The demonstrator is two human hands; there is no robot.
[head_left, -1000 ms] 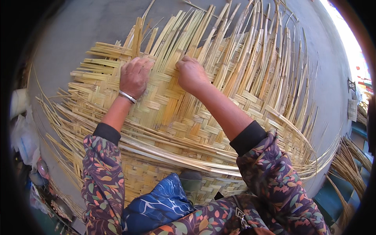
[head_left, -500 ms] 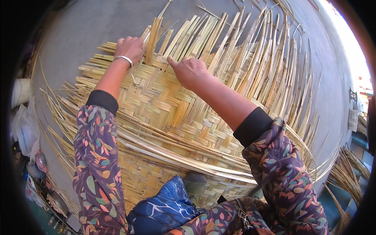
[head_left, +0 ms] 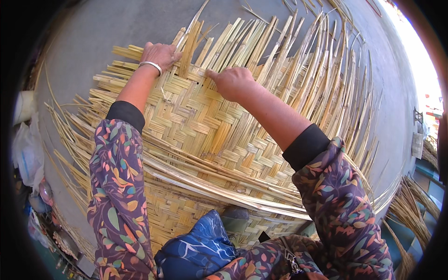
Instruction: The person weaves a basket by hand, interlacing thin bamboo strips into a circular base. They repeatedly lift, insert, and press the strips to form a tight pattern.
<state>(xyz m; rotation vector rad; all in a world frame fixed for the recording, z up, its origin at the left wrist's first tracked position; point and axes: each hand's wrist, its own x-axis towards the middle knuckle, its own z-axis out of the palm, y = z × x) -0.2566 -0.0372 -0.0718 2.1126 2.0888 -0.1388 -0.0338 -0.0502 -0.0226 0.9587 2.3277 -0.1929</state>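
A woven mat [head_left: 205,123] of flat, straw-coloured reed strips lies in front of me, with loose strip ends fanning out past its far and right sides. My left hand [head_left: 161,57] is closed at the far left edge, its fingertips at a long pale reed strip [head_left: 189,29] that sticks up beyond the weave. Just right of it stands a broader brownish strip [head_left: 187,58]. My right hand [head_left: 233,84] is curled on the far edge of the weave, one fingertip pointing left against the strips. Whatever lies under its fingers is hidden.
Long loose strips [head_left: 219,172] run across the near part of the mat. My shoe [head_left: 234,219] and blue patterned cloth [head_left: 198,247] are at the near edge. Reed bundles [head_left: 413,210] lie right; a plastic bag [head_left: 29,151] and clutter are left. Grey floor [head_left: 107,28] surrounds the mat.
The pale strip by my left hand leans further right, and that hand has turned slightly. My right hand stays at the far edge, a little further right in view. The view has shifted slightly.
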